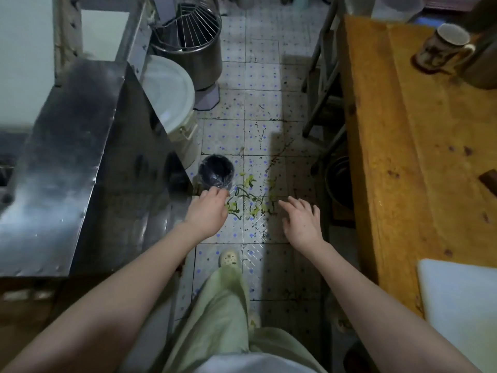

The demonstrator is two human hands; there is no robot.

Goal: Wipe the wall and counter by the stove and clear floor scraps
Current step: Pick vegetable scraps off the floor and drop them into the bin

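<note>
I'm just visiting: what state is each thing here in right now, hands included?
Small dark plastic-lined bin, upright, uncovered, on the tiled floor.
Green and yellow vegetable scraps, scattered on that floor beside the bin.
Left hand, fingers curled at the bin's rim; grip unclear.
Right hand, open, fingers spread, by the scraps.
White round bucket, lid on.
Patterned ceramic mug, upright on the wooden table.

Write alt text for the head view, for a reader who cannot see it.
Two bare hands reach down toward green scraps scattered on a tiled floor: the left hand by a small black-lined bin, the right hand open with fingers spread. A steel counter stands on the left, a wooden table on the right.
</note>
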